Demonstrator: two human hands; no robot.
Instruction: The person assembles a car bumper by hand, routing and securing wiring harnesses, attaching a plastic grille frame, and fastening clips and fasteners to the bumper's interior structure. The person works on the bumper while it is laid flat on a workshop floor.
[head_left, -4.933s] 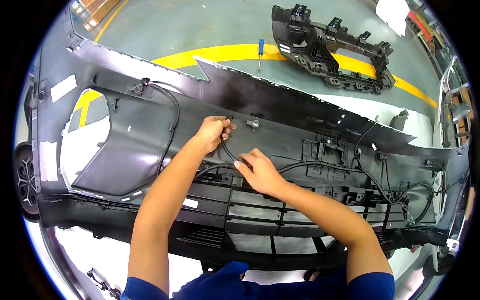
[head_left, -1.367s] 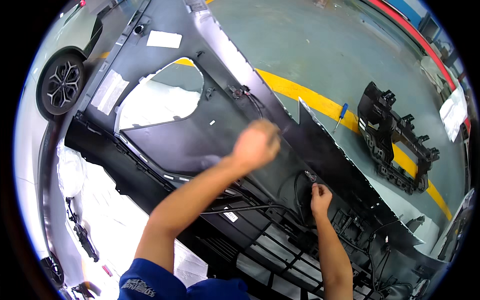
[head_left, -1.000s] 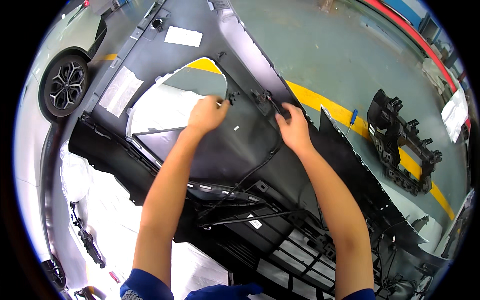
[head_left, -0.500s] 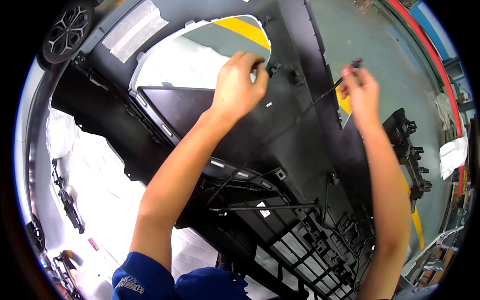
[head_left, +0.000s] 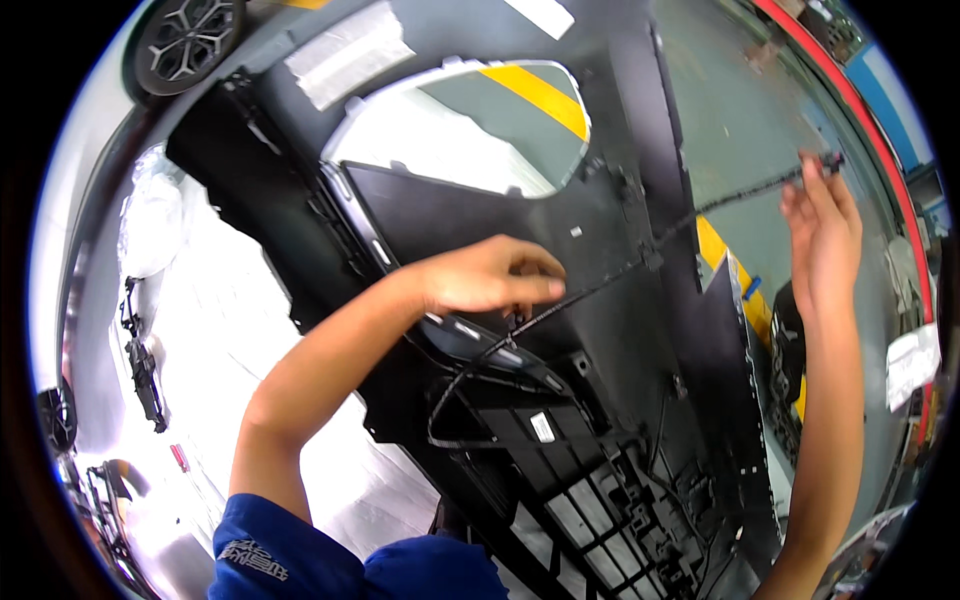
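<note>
- The left hand, mid-frame, pinches a thin black cable against the dark bumper panel.
- The right hand, upper right, grips the cable's far end, fingers loosely curled.
- The cable looks light and limp; best held near its clips.

head view, tilted downward, close over bumper

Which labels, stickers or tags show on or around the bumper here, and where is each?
White rectangular sticker: upper left of the dark bumper shell, above the large opening.
Second white sticker: at the top edge, partly cut off.
Small white rectangular label: on the black grille frame, below the left hand.
White sheet or tag: far right, beyond the right hand.
</note>
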